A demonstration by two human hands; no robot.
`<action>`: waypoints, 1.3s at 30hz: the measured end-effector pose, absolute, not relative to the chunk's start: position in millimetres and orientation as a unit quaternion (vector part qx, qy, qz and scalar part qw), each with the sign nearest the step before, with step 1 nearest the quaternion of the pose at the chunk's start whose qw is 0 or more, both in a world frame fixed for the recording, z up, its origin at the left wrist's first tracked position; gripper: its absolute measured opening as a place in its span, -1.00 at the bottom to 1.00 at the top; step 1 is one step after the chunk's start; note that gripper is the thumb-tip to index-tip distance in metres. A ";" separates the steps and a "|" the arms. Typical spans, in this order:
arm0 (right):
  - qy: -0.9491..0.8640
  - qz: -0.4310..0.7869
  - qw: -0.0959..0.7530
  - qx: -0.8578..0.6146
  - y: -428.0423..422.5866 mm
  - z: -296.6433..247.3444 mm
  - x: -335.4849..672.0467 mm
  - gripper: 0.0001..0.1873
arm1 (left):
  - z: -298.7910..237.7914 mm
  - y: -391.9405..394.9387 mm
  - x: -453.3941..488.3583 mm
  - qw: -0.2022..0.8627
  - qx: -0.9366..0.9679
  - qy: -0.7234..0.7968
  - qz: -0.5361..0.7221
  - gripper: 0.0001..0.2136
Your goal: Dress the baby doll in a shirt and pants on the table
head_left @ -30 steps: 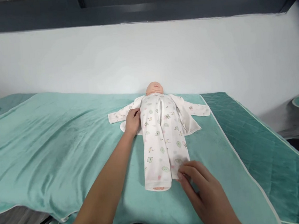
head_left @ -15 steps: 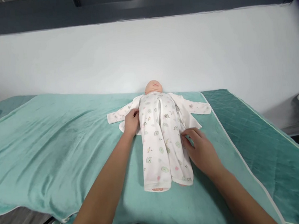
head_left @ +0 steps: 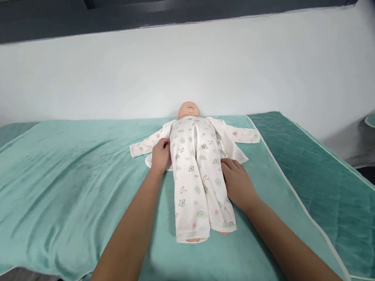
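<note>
A baby doll (head_left: 188,109) lies on its back, head toward the wall, its toes just showing at the hems. White printed baby trousers (head_left: 188,188) cover its front from the neck down to the feet. Under them a white baby shirt (head_left: 244,134) is spread with both sleeves stretched outward. My left hand (head_left: 161,155) is closed at the left edge of the trousers, near the doll's side, thumb and forefinger together. At the right leg of the trousers, my right hand (head_left: 239,182) is curled against the cloth, with its fingertips hidden by the fabric.
A light green sheet (head_left: 79,180) with some wrinkles covers the bed. On the right lies a darker green quilted cover (head_left: 309,182). Behind the bed rises a white wall (head_left: 103,73), with a dark ledge (head_left: 175,6) above it.
My right hand has moved inward against the trouser leg, and its fingertips have gone out of sight. My left hand stays at the same edge. The whole view has shifted slightly.
</note>
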State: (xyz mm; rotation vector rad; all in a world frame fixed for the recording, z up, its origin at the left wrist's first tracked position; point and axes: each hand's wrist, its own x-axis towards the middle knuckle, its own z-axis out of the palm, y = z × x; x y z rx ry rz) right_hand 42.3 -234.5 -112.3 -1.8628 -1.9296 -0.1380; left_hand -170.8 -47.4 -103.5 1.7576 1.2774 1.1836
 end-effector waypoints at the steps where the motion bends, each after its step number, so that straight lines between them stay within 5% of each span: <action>1: -0.703 -0.053 0.219 -0.675 -231.9 -112.1 42.3 -0.73 | -102.7 -47.9 -170.9 0.320 0.676 0.495 0.442 -0.78; 26: -0.697 -0.062 0.201 -0.686 -224.9 -106.3 37.6 -0.81 | -91.5 -61.0 -172.4 0.270 0.729 0.517 0.358 -0.77; 39: -0.701 -0.024 0.212 -0.681 -225.9 -106.1 37.7 -0.88 | -94.8 -94.9 -188.8 0.165 0.862 0.391 0.277 -0.73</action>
